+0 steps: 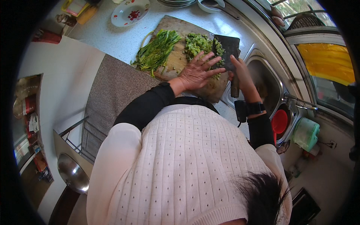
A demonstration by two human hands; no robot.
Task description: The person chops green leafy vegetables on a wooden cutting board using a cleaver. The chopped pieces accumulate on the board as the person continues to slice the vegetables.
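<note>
My right hand (242, 74) grips a Chinese cleaver (233, 50) by its handle, with the broad dark blade lying over the right side of the wooden cutting board (175, 53). Bits of chopped green stems cling to the blade's left part. Spread-fingered, my left hand (198, 71) hovers over or rests on the board beside the blade; contact is unclear. Its fingertips are close to the pile of chopped green stems (195, 45). On the board's left part lies a bundle of long leafy greens (159, 50), some leaves hanging past the board's edge.
A steel sink (260, 73) is to the right, with a red plastic ladle (279, 121) near its basin. Behind the board stand a floral plate (130, 14), stacked plates (177, 2) and a white bowl with a spoon (211, 5). A window (323, 59) runs along the right.
</note>
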